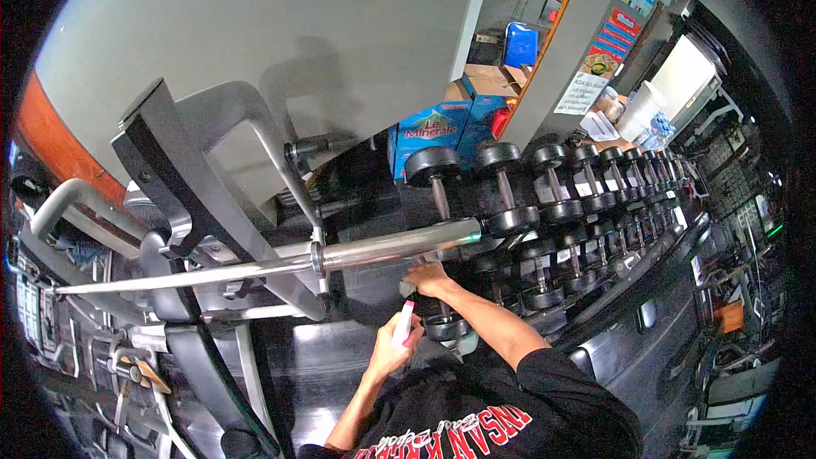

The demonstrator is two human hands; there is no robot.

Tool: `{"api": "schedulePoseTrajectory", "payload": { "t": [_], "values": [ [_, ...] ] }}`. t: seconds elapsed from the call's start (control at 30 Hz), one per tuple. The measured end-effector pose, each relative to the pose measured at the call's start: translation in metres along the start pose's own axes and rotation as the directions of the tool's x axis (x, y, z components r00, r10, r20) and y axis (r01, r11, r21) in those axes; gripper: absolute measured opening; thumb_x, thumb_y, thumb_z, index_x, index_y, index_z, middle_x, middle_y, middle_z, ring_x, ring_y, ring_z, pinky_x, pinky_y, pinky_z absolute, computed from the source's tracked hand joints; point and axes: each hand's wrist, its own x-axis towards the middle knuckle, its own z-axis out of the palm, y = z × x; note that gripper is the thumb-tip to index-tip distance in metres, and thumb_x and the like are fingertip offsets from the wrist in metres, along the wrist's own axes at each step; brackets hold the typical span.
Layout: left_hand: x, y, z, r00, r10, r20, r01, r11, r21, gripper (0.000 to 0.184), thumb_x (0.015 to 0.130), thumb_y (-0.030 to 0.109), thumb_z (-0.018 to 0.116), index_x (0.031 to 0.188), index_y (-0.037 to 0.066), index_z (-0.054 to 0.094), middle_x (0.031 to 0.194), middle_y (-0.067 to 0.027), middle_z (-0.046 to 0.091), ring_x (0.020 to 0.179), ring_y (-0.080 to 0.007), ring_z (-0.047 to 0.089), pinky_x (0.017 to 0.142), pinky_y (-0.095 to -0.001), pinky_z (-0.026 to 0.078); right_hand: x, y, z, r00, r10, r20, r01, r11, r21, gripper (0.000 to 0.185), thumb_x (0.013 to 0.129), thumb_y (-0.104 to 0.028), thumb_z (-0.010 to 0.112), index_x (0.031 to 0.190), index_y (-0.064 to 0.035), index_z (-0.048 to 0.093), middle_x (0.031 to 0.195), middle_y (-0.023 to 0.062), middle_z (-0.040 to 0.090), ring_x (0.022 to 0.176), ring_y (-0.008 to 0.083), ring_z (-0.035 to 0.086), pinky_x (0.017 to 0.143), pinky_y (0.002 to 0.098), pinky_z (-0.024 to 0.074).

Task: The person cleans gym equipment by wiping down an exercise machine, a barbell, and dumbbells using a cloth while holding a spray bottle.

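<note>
My left hand (394, 347) is closed round a pink and white bottle (403, 325), held upright in front of my shirt. Just above it, my right hand (430, 279) has its fingers curled on what looks like a grey cloth (407, 289). That hand is over a lower-tier dumbbell (445, 326) at the near end of the rack and partly hides it. The end of a steel barbell (404, 244) passes right above my right hand. An upper-tier dumbbell (439, 195) lies beyond the bar.
More dumbbells (553, 184) line the two-tier rack to the right. A bench (212, 365) and the barbell's upright (191, 174) stand at the left. Blue boxes (433, 129) are stacked behind the rack, beside a grey pillar (557, 59). A white bucket (639, 110) is farther back.
</note>
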Motion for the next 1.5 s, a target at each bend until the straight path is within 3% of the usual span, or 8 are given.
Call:
{"api": "schedulePoseTrajectory", "payload": {
  "t": [0.07,0.17,0.23,0.37,0.5,0.8,1.17,1.5],
  "values": [
    [0.000,0.002,0.001,1.000,0.010,-0.007,-0.010,1.000,-0.005,0.018,0.085,0.006,0.064,0.101,0.003,0.057,0.078,-0.0020,0.059,0.057,-0.0090,0.056,0.050,-0.0260,0.047,-0.010,0.001,0.020,0.992,0.113,0.062,-0.129,0.911,0.392,0.024,0.086,-0.025,0.056,0.107,-0.0170,0.065,0.106,0.0071,0.067,0.100,0.0274,0.063,0.085,0.0391,0.0491],
    [-0.004,0.007,0.007,0.999,-0.014,-0.030,0.011,0.997,-0.081,0.016,0.085,0.010,0.066,0.098,0.005,0.058,0.073,0.0018,0.057,0.058,-0.0061,0.052,0.051,-0.0243,0.044,-0.038,-0.024,0.021,0.826,0.502,0.254,-0.352,0.108,0.930,0.029,0.089,-0.018,0.059,0.117,-0.0116,0.060,0.106,0.0059,0.067,0.093,0.0203,0.063,0.081,0.0333,0.0498],
    [-0.003,0.004,0.009,1.000,-0.017,-0.015,0.017,0.998,-0.059,0.017,0.085,0.012,0.066,0.098,0.005,0.059,0.074,0.0017,0.058,0.060,-0.0064,0.052,0.052,-0.0250,0.044,-0.061,-0.037,0.011,0.857,0.400,0.324,0.012,-0.646,0.764,0.031,0.093,-0.020,0.056,0.123,-0.0098,0.056,0.110,0.0038,0.065,0.094,0.0186,0.063,0.083,0.0333,0.0504],
    [0.007,-0.016,0.033,0.996,0.052,-0.070,-0.054,0.998,-0.025,0.015,0.083,0.011,0.066,0.095,0.004,0.060,0.076,-0.0005,0.058,0.065,-0.0102,0.054,0.058,-0.0269,0.045,-0.121,-0.048,-0.011,0.886,0.171,0.431,0.018,-0.941,0.337,0.038,0.097,-0.033,0.046,0.126,-0.0086,0.053,0.112,0.0026,0.064,0.098,0.0182,0.063,0.086,0.0381,0.0507],
    [0.009,-0.013,0.069,0.952,0.277,-0.129,-0.251,0.950,0.185,0.017,0.078,0.006,0.066,0.093,0.001,0.060,0.084,-0.0076,0.056,0.074,-0.0183,0.056,0.067,-0.0307,0.046,-0.182,-0.037,0.011,0.803,0.292,0.520,0.174,-0.949,0.264,0.042,0.085,-0.037,0.052,0.113,-0.0084,0.061,0.108,0.0053,0.065,0.097,0.0242,0.062,0.088,0.0427,0.0486],
    [-0.041,-0.050,0.146,0.987,0.142,-0.081,-0.132,0.983,0.126,0.039,0.078,0.006,0.067,0.113,0.005,0.051,0.100,-0.0039,0.043,0.078,-0.0129,0.048,0.069,-0.0278,0.042,-0.295,-0.004,-0.028,0.732,0.435,0.525,0.227,-0.882,0.413,0.047,0.074,-0.038,0.058,0.113,-0.0138,0.061,0.112,0.0069,0.063,0.102,0.0275,0.059,0.090,0.0437,0.0460],
    [-0.014,-0.097,0.207,0.955,0.097,-0.280,-0.098,0.995,0.009,0.024,0.085,0.012,0.062,0.106,0.004,0.054,0.086,-0.0015,0.055,0.073,-0.0105,0.049,0.066,-0.0273,0.044,-0.363,0.031,-0.023,0.814,0.363,0.453,0.294,-0.931,0.218,0.067,0.084,-0.046,0.053,0.135,-0.0038,0.044,0.132,0.0178,0.051,0.122,0.0347,0.049,0.106,0.0543,0.0336],
    [0.077,-0.145,0.201,0.854,-0.207,-0.478,0.202,0.977,-0.062,0.025,0.087,0.023,0.067,0.093,0.001,0.057,0.058,-0.0014,0.055,0.051,-0.0083,0.053,0.049,-0.0281,0.044,-0.330,0.065,0.050,0.585,0.484,0.651,0.380,-0.872,0.307,0.040,0.087,-0.037,0.055,0.117,-0.0106,0.059,0.114,0.0046,0.064,0.106,0.0267,0.060,0.095,0.0452,0.0459]
  ]
}}
